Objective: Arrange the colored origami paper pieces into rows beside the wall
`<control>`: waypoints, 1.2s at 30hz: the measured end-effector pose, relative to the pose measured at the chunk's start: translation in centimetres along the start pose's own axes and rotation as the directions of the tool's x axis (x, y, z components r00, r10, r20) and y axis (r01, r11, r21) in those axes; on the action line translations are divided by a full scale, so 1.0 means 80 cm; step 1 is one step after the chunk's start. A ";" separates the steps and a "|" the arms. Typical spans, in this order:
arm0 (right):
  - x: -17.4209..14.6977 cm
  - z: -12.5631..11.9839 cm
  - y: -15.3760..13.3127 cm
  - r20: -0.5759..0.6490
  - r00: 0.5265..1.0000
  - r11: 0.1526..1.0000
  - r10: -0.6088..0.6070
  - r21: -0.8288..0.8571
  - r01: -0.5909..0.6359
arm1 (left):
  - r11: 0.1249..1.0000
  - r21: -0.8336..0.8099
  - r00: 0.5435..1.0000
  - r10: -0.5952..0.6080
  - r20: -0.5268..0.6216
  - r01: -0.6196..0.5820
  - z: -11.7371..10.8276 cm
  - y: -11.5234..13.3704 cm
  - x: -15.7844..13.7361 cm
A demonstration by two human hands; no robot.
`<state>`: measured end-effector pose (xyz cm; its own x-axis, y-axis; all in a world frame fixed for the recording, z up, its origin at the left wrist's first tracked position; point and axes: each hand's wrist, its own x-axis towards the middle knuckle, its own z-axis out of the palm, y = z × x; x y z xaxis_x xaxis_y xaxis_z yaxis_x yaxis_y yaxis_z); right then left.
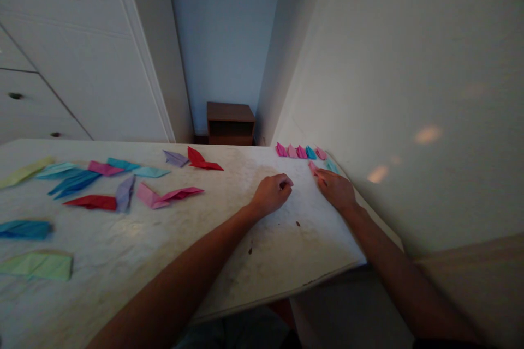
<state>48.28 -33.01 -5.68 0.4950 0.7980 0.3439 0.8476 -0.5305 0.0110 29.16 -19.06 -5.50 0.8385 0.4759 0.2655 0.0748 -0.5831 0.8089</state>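
My right hand point(336, 190) is at the table's right side, its fingers closed on a small pink folded paper piece point(313, 168) that touches the tabletop. Just behind it, a row of small folded paper pieces point(301, 151) in pink, magenta and blue lines the far right corner. Beside my right fingers lies a light turquoise folded piece point(332, 166), partly hidden by the hand. My left hand point(273, 193) rests near the middle right of the table with its fingers curled in, and I see nothing in it.
Longer folded papers lie at the left: a red one point(92, 202), a pink one point(180, 194), a blue one point(25, 229), a light green one point(39, 265) and several others. A wall point(409, 92) borders the table point(229, 267) on the right. A brown shelf point(230, 113) stands beyond.
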 end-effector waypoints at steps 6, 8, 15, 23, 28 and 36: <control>0.000 -0.008 -0.016 0.029 0.997 0.993 0.074 -0.090 -0.071 | 1.000 0.007 1.000 -0.001 0.002 0.001 -0.001 0.003 -0.003; -0.001 -0.009 -0.018 0.036 0.996 0.992 0.087 -0.099 -0.083 | 1.000 0.009 1.000 0.007 -0.001 -0.007 -0.001 0.003 -0.003; -0.001 -0.013 -0.021 0.045 0.991 0.985 0.124 -0.125 -0.117 | 1.000 0.003 1.000 -0.005 0.002 0.005 0.000 0.002 -0.003; -0.002 -0.020 -0.020 0.061 0.985 0.979 0.162 -0.138 -0.152 | 1.000 0.022 1.000 -0.009 0.007 0.009 0.001 0.000 -0.003; -0.002 -0.019 -0.013 0.070 0.980 0.975 0.188 -0.133 -0.177 | 0.999 0.013 0.999 -0.034 0.007 0.034 -0.001 0.003 -0.004; -0.005 -0.017 -0.011 -0.060 0.975 0.976 0.215 -0.009 -0.216 | 0.998 -0.009 0.998 -0.056 0.004 0.056 0.000 0.005 -0.006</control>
<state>47.07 -33.24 -4.54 0.6532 0.6465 0.3942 0.7190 -0.6928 -0.0552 28.80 -19.51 -5.25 0.8351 0.5051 0.2179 0.1165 -0.5495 0.8273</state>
